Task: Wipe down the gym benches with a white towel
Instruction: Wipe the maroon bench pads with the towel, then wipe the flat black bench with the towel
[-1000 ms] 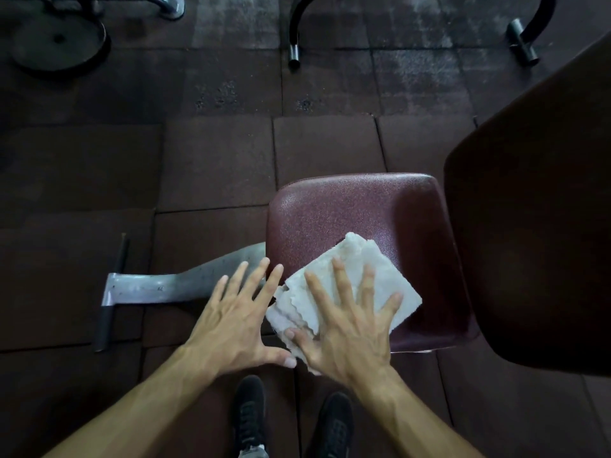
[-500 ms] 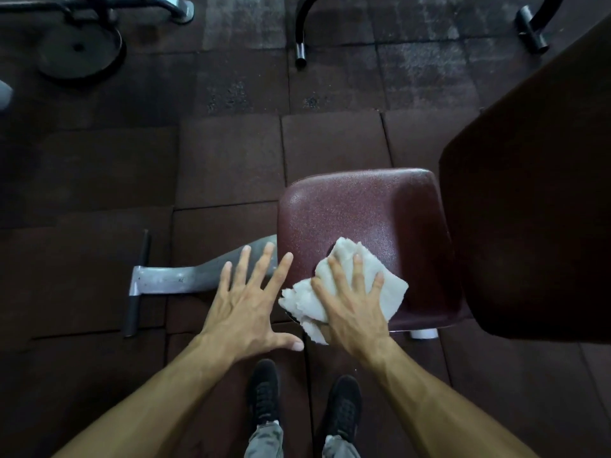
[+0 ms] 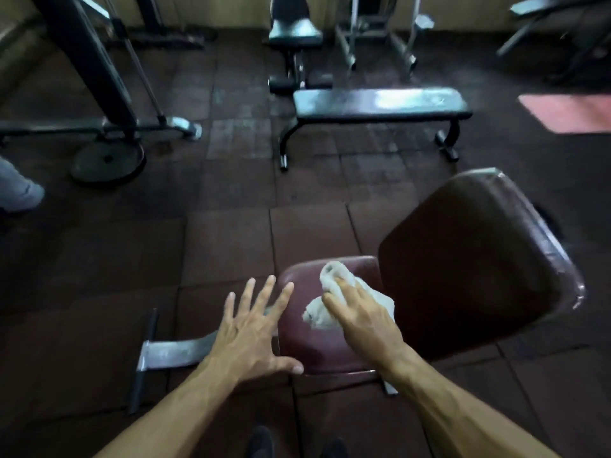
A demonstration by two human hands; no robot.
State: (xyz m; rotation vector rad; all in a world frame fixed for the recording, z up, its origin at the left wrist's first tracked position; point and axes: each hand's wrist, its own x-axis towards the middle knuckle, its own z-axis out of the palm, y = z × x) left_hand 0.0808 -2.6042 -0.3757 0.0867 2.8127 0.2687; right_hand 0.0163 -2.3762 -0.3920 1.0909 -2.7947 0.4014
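The white towel [image 3: 334, 302] is sitting bunched up on the maroon seat pad [image 3: 310, 345] in the lower middle of the frame, and the right hand [image 3: 362, 320] is lying on top of it, fingers curling down into the cloth and gripping it. The left hand [image 3: 253, 328] is hovering just left of the pad with all five fingers spread out flat and straight, holding nothing, thumb tip over the pad's front corner.

Just right of the towel the angled backrest [image 3: 476, 259] of the same bench is rising up and blocking everything behind it. Under the left hand a grey metal foot [image 3: 172, 352] of the frame is poking out to the lower left.

Counting benches: three showing. This maroon one, a flat black bench [image 3: 380, 104] in the upper middle, and a black adjustable bench [image 3: 294, 38] right behind it. One weight plate [image 3: 107, 160] is lying on the floor at upper left by a machine base [image 3: 99, 125]. One pink mat [image 3: 568, 112] is showing at the right edge. Two dark shoes [image 3: 261, 442] are peeking in at the bottom.
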